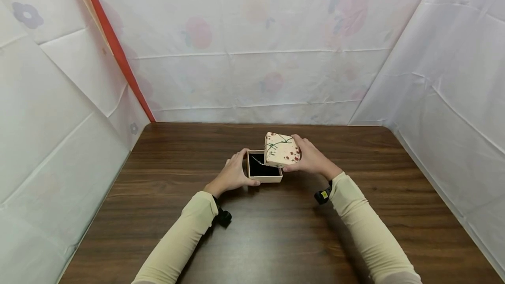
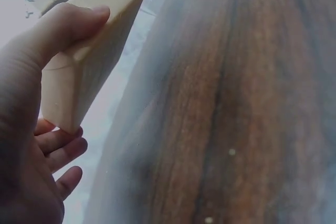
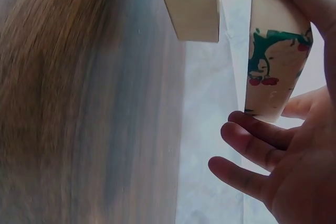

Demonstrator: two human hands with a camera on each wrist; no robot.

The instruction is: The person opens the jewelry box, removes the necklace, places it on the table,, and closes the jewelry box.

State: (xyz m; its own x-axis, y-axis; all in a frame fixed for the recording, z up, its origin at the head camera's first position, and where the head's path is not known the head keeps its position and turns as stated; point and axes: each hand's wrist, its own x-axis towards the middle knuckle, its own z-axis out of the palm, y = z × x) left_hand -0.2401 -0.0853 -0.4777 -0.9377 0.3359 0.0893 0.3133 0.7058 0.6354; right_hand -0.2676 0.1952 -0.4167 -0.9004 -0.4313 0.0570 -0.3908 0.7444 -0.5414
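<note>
My left hand (image 1: 232,172) grips the left side of a small cream cardboard box base (image 1: 265,179), its thumb at the near corner and its fingers at the far one. Inside the base is a black lining (image 1: 262,171), with a thin silvery chain (image 1: 257,161) lying across it. My right hand (image 1: 312,157) pinches the box lid (image 1: 282,149), which is printed with green branches and red blossoms. Tilted, the lid hangs above the right part of the base and hides some of the lining. In the right wrist view a gap separates the lid (image 3: 278,64) from the base (image 3: 194,9).
Both hands work over a dark wood-grain table (image 1: 276,231). Pale printed sheeting (image 1: 252,56) rises behind the table and along both sides. A red strip (image 1: 118,51) runs down the left back corner. Each wrist carries a black camera.
</note>
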